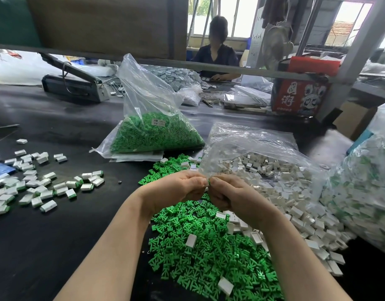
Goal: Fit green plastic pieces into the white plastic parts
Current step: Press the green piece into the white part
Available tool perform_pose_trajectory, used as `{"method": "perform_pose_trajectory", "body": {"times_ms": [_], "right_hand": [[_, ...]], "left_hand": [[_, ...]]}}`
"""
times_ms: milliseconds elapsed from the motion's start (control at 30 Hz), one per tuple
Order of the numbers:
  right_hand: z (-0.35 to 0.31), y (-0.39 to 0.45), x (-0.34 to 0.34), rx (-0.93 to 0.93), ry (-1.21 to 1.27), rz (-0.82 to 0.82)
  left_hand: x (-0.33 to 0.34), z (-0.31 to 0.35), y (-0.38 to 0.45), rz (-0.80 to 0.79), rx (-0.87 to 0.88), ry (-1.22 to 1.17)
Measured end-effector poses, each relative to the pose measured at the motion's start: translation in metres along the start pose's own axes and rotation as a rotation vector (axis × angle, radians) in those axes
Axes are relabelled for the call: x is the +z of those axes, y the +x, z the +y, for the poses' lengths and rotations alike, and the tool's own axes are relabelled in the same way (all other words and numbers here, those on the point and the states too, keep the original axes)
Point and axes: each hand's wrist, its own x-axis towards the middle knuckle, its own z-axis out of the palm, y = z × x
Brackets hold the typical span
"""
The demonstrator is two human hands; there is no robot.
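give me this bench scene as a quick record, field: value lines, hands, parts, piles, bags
left hand: left hand pinches a small piece at chest height over the pile
right hand: right hand pinches the same green piece
loose green pieces: heap on the black table, under the hands
white parts: spill from an open clear bag, right of the hands
finished parts: scattered group on the left
green stock: clear bag behind the hands
background: seated person across the bench
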Motion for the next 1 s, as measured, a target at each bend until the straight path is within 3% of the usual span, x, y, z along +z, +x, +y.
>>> {"method": "perform_pose_trajectory", "body": {"times_ms": [267, 467, 567, 700, 833, 933, 1000], "right_hand": [[-0.004, -0.001, 0.002, 0.009, -0.022, -0.001], [-0.007, 0.003, 0.006, -0.003, -0.106, 0.06], [-0.007, 0.006, 0.007, -0.075, -0.254, 0.159], [-0.002, 0.011, 0.013, -0.307, -0.416, 0.336], [0.003, 0.013, 0.013, -0.499, -0.66, 0.593], [0.002, 0.011, 0.004, -0.517, -0.568, 0.768], [-0.002, 0.013, 0.008, -0.425, -0.405, 0.751]], "left_hand": [[-0.003, -0.004, 0.0, -0.024, -0.007, 0.016], [-0.009, -0.014, 0.001, 0.059, 0.028, -0.067], [-0.013, -0.019, 0.004, 0.069, 0.041, -0.155], [-0.012, -0.022, 0.007, 0.033, -0.002, -0.402], [-0.016, -0.023, 0.005, -0.04, 0.008, -0.559], [-0.021, -0.021, 0.0, -0.028, 0.036, -0.565], [-0.018, -0.02, 0.001, 0.035, 0.045, -0.397]]}}
